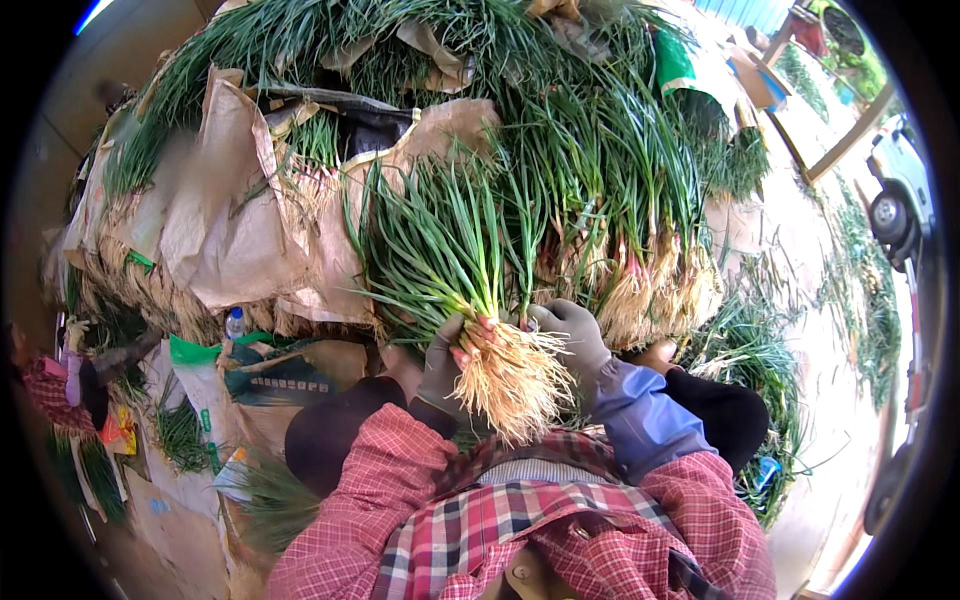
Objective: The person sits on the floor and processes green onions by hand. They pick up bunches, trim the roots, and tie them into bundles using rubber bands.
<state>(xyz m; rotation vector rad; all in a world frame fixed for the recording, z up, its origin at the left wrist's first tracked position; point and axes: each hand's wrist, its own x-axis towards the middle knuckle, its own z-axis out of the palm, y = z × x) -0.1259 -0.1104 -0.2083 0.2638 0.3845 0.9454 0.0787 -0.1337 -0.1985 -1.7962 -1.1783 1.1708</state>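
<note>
My left hand (441,364), in a grey glove, grips a bunch of green onions (480,330) around its reddish bulbs. Pale, stringy roots (517,382) hang down toward my lap, while the green leaves fan out ahead over the pile. On the bunch's right side is my right hand (571,330), also gloved, its fingers closed around a thin green onion stalk (527,289) that stands slightly apart from the rest. The fingertips are partly hidden by leaves and roots. Just beyond the right hand, several rooty green onion bunches (637,292) lie side by side.
Woven sacks (225,202) cover part of the large onion heap (360,45). A water bottle (235,322) stands left of my knees, near a white-and-green sack (191,390). Loose leaves (757,352) litter the right side. Another person (64,382) sits far left; a vehicle (900,202) is far right.
</note>
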